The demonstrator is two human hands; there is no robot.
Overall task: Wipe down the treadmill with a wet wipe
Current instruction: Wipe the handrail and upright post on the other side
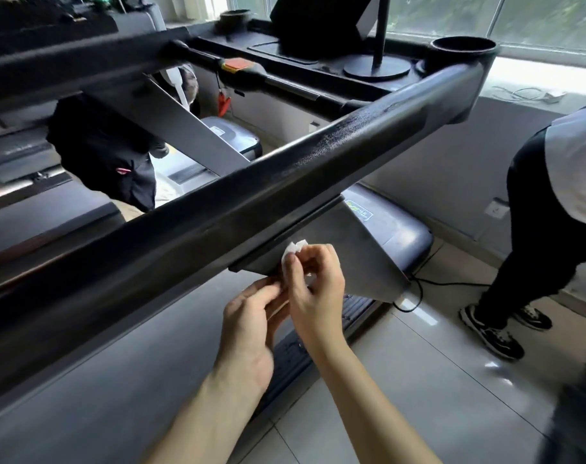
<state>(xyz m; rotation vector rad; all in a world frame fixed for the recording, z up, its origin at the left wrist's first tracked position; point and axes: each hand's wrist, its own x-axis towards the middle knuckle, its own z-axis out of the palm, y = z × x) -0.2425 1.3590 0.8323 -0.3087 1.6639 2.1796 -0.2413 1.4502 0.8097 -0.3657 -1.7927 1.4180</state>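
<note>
The treadmill's thick black right handrail (pixel 285 175) runs diagonally across the view, from lower left up to a cup holder (pixel 464 48). Below the rail, my two hands meet in front of the grey upright (pixel 362 256). My right hand (pixel 315 289) pinches a small crumpled white wet wipe (pixel 293 249) between thumb and fingers. My left hand (pixel 251 316) pinches the wipe's lower edge with its fingertips. Most of the wipe is hidden behind my fingers. The grey running belt (pixel 111 380) lies below my left arm.
The console with an orange stop button (pixel 236 65) and a black stand base (pixel 377 67) sits at the back. A person in black trousers and sneakers (pixel 532 229) stands on the tiled floor at right. A black cable (pixel 418 293) trails by the motor cover.
</note>
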